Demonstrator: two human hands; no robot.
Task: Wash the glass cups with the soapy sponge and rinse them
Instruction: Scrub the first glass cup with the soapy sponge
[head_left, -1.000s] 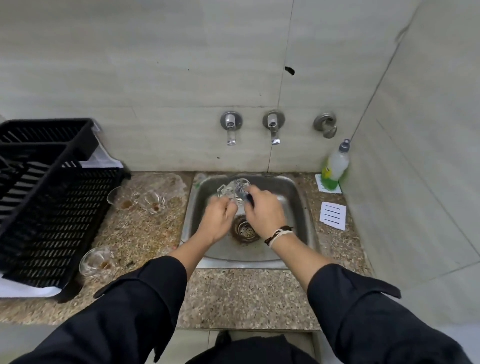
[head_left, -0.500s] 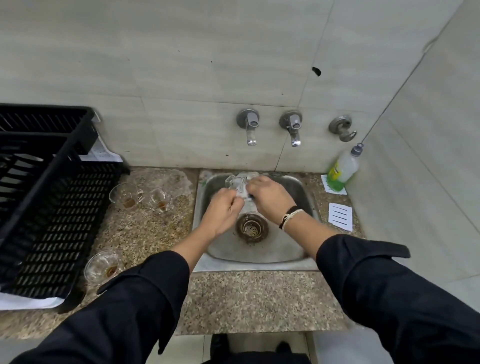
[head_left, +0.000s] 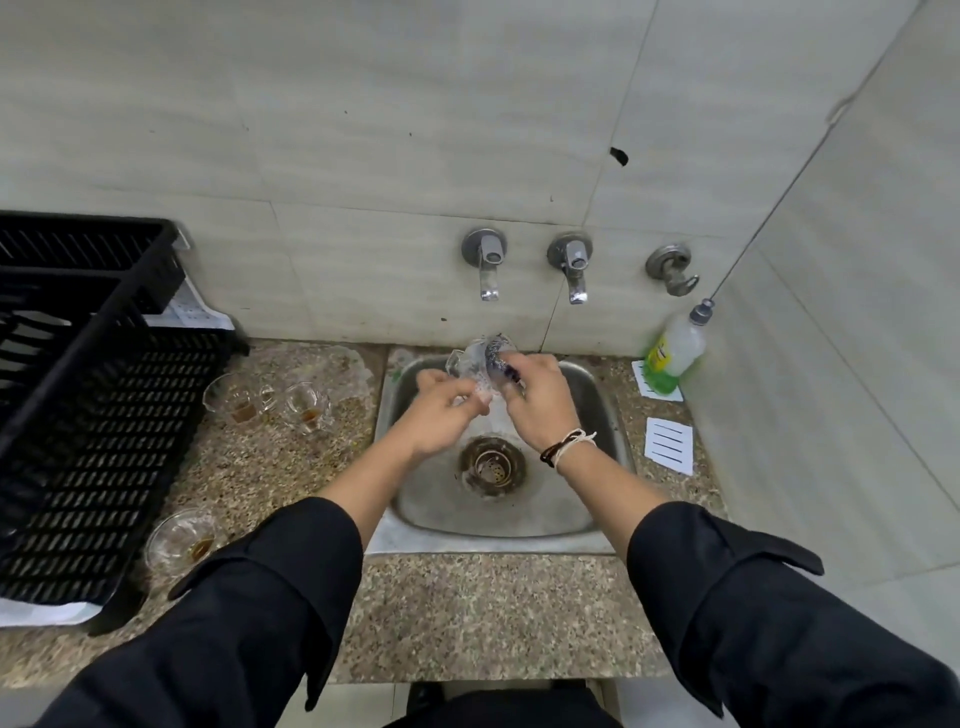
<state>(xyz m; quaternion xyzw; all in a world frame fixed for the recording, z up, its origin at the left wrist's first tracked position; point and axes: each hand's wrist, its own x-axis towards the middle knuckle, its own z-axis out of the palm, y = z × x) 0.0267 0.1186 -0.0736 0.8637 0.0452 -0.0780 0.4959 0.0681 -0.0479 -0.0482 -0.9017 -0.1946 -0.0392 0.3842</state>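
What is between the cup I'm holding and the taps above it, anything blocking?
Nothing visible. The glass cup, held by the left hand with the right hand scrubbing inside, sits over the sink just below the taps.

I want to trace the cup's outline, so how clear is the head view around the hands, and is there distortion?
Head view: even, soft light with no hard shadows; the glass cup held over the sink is transparent and sudsy, so its edges smear between the left hand and right hand. Wide-angle bending curves the wall tile lines and black rack.
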